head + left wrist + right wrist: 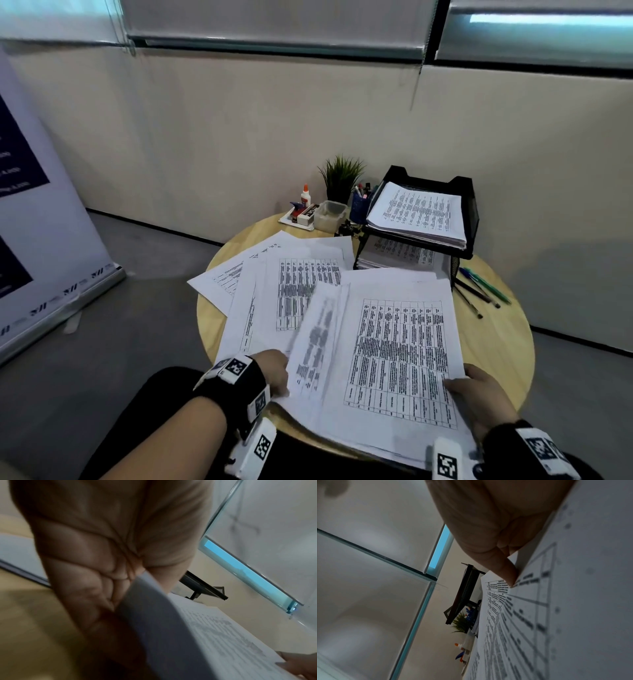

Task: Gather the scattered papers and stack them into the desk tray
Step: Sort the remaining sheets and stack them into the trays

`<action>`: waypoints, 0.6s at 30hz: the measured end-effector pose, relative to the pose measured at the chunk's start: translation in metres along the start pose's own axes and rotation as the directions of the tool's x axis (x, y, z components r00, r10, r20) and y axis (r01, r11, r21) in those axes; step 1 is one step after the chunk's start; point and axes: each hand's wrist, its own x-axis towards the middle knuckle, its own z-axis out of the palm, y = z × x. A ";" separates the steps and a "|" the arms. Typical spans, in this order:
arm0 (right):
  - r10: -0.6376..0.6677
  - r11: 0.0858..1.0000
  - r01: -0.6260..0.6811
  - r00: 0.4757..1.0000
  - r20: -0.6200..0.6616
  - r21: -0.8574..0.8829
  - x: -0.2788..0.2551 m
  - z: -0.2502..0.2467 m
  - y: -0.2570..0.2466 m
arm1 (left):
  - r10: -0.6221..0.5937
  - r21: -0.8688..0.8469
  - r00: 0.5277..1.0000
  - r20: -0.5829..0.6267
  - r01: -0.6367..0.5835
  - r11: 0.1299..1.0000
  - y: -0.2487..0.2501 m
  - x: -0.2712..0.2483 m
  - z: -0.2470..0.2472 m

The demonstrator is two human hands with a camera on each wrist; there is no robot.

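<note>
Both hands grip a gathered sheaf of papers (387,356) in the lower middle of the head view: the left hand (274,371) holds its left edge with fingers curled under, the right hand (479,394) pinches the right edge, thumb on the printed top sheet. More loose sheets (274,274) lie fanned on the round wooden table (496,329) up and left of the sheaf. At upper right of the table stands the black desk tray (469,202), both tiers already holding paper. Pens (479,291) lie at its right; a pen cup (359,205), potted plant (342,178) and glue bottle (305,195) stand at its left.
</note>
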 end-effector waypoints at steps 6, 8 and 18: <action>-0.024 0.879 -0.017 0.996 -0.081 -0.477 -0.001 0.003 0.012 | -0.048 -0.079 0.998 -0.026 0.046 0.996 0.002 0.002 0.004; -0.028 0.739 -0.055 0.993 -0.112 -0.672 -0.006 0.005 0.008 | -0.085 -0.182 0.995 -0.054 0.074 0.980 0.006 0.008 0.005; 0.193 0.562 -0.060 0.979 0.061 -0.825 -0.013 0.014 0.011 | -0.019 -0.513 0.988 -0.156 -0.064 0.856 0.032 0.015 0.018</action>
